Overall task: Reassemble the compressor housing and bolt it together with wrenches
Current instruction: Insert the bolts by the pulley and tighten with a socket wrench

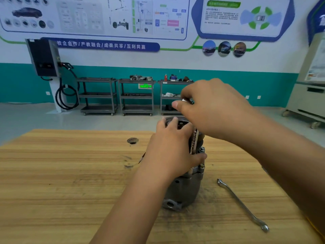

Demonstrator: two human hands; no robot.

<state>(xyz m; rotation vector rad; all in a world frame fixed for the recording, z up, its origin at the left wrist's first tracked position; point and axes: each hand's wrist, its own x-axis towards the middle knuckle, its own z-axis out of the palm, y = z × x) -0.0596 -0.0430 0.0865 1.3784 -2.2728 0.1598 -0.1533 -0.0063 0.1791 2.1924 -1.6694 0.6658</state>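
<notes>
A grey metal compressor housing [182,191] stands upright on the wooden table [70,182], with bolts visible along its right flange. My left hand [172,152] is wrapped around the housing's upper part, over the pulley end. My right hand [211,106] hovers just above the top and pinches a small shiny metal tool or part [186,100] between thumb and fingers; most of that piece is hidden by the fingers. A silver combination wrench [242,205] lies on the table to the right of the housing, untouched.
A small dark hole [132,140] marks the tabletop left of the housing. Beyond the table's far edge are three grey tool carts [136,95] against the teal wall, a charging unit with cable [45,59] on the left and a beige machine [309,95] on the right.
</notes>
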